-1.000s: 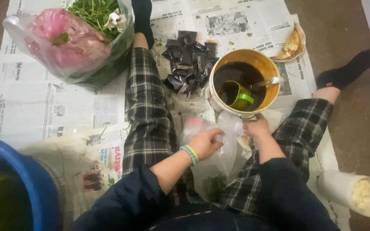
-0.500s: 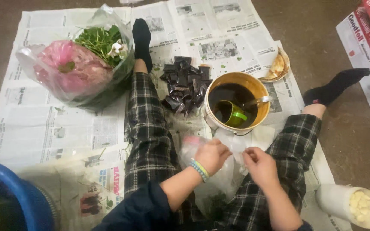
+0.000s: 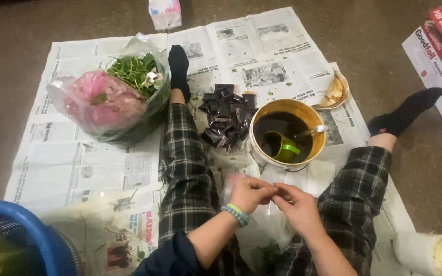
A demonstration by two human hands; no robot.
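Observation:
I sit on the floor with my legs spread over newspaper (image 3: 103,168). My left hand (image 3: 249,193), with a beaded band on the wrist, and my right hand (image 3: 299,207) meet between my knees. Both pinch the top of a thin clear plastic bag (image 3: 262,230) that hangs down in front of me. Just beyond my hands stands a yellow bucket (image 3: 308,115) of dark liquid with a green cup (image 3: 282,148) and a metal spoon in it. A pile of small filled dark pouches (image 3: 226,117) lies beside my left leg.
A large clear bag of pink flowers and green leaves (image 3: 111,97) sits at the left. A blue basket (image 3: 21,235) is at the lower left. A white cup of pale pieces (image 3: 436,253) lies at the lower right, a shallow dish (image 3: 334,92) past the bucket, boxes (image 3: 438,56) at the far right.
My view has lifted and pulled back, so more of the floor shows. My hands have come together and risen a little with the clear bag pinched between them.

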